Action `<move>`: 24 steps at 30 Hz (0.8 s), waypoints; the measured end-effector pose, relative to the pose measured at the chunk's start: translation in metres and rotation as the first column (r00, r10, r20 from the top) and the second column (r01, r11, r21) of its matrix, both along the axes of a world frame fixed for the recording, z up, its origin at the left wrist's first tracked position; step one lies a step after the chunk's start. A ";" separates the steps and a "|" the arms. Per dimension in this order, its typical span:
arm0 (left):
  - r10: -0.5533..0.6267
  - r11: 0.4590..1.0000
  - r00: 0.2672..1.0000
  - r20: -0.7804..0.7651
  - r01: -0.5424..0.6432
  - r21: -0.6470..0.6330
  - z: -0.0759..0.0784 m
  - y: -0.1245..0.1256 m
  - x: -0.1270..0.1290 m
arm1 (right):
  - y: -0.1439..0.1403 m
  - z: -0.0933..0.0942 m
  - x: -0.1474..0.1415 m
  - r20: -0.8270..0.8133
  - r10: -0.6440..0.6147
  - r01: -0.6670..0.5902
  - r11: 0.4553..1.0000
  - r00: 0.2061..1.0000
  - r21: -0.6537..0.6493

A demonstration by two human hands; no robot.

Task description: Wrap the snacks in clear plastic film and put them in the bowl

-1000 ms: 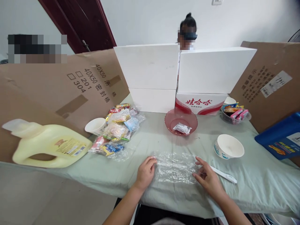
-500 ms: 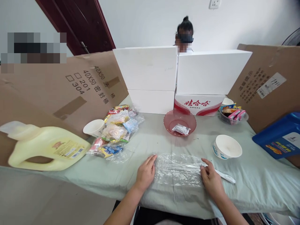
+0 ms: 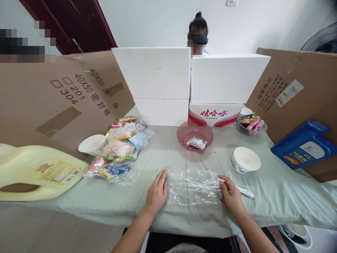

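A crinkled clear plastic bag [image 3: 193, 189] lies spread out near the table's front edge. My left hand [image 3: 157, 191] rests along its left edge, fingers stretched out and close together. At the opposite edge, my right hand [image 3: 231, 193] has curled fingers, with thumb and forefinger at the plastic, seemingly gripping it. A white handle-like tool [image 3: 246, 192] lies partly under my right hand; its other end is hidden. Beyond the bag stands a pink translucent bowl [image 3: 181, 137] with a small white packet [image 3: 197, 142] in it. A white paper bowl [image 3: 246, 160] sits behind my right hand.
Wrapped snacks [image 3: 122, 144] are heaped at left beside another paper bowl [image 3: 92, 144] and a yellow jug [image 3: 52, 172]. White boxes [image 3: 155, 75] and cardboard wall the table. At right are a snack-filled tub [image 3: 251, 130] and a blue bottle [image 3: 302, 146]. A person [image 3: 198, 33] is behind the boxes.
The view has turned slightly to the right, so everything sits further left in it. Both hands stay at the bag's edges, and the bag looks a little smoother.
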State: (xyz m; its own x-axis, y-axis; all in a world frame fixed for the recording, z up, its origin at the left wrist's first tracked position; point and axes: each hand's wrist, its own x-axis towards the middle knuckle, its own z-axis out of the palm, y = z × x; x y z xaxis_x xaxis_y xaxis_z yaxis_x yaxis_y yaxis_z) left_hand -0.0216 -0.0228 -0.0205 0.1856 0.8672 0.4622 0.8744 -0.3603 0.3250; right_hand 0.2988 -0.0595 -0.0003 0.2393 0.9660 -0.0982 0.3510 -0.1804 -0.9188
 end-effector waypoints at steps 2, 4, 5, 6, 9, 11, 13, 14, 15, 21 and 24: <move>0.003 1.000 1.000 -0.010 -0.003 -0.005 -0.001 0.000 0.000 | -0.001 0.000 0.001 -0.063 0.072 -0.071 0.997 0.995 0.006; 0.008 1.000 1.000 -0.014 -0.008 -0.007 -0.001 0.000 0.000 | -0.002 0.002 0.003 -0.061 0.190 -0.188 0.981 0.980 0.039; 0.010 1.000 1.000 -0.014 -0.010 -0.007 -0.002 0.001 0.000 | -0.002 0.003 0.004 -0.040 0.249 -0.248 0.968 0.968 0.043; 0.011 1.000 1.000 -0.013 -0.011 -0.007 -0.002 0.001 0.000 | -0.002 0.005 0.005 -0.011 0.298 -0.298 0.954 0.954 0.038; 0.018 1.000 1.000 -0.012 -0.018 -0.006 -0.003 0.001 0.000 | -0.002 0.010 0.007 0.053 0.331 -0.332 0.943 0.942 0.009; 0.022 1.000 1.000 -0.020 -0.022 -0.001 -0.003 0.001 0.000 | 0.000 0.011 0.008 0.069 0.274 -0.274 0.962 0.959 -0.002; 0.023 1.000 0.999 -0.034 -0.023 0.002 -0.003 0.001 0.000 | 0.001 0.012 0.007 0.058 0.204 -0.204 0.979 0.977 -0.006; 0.023 1.000 0.999 -0.042 -0.023 0.003 -0.003 0.001 0.001 | 0.001 0.011 0.007 0.039 0.176 -0.176 0.984 0.984 -0.001; 0.024 1.000 0.999 -0.048 -0.024 0.003 -0.003 0.001 0.001 | 0.001 0.011 0.007 0.007 0.152 -0.152 0.988 0.988 0.006; 0.008 1.000 0.999 -0.054 -0.008 0.003 -0.001 0.001 0.001 | 0.001 0.010 0.006 -0.158 -0.010 0.009 1.000 0.987 -0.006; 0.007 1.000 0.999 -0.040 -0.008 -0.008 0.000 0.001 0.001 | 0.002 0.007 0.009 -0.087 -0.051 0.055 0.997 0.995 0.045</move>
State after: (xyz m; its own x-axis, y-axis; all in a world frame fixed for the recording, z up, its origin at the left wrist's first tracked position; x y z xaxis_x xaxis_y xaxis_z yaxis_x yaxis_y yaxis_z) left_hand -0.0202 -0.0222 -0.0205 0.1970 0.8723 0.4476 0.8893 -0.3512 0.2929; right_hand 0.3081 -0.0577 0.0062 0.2833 0.9561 -0.0749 0.2618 -0.1523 -0.9530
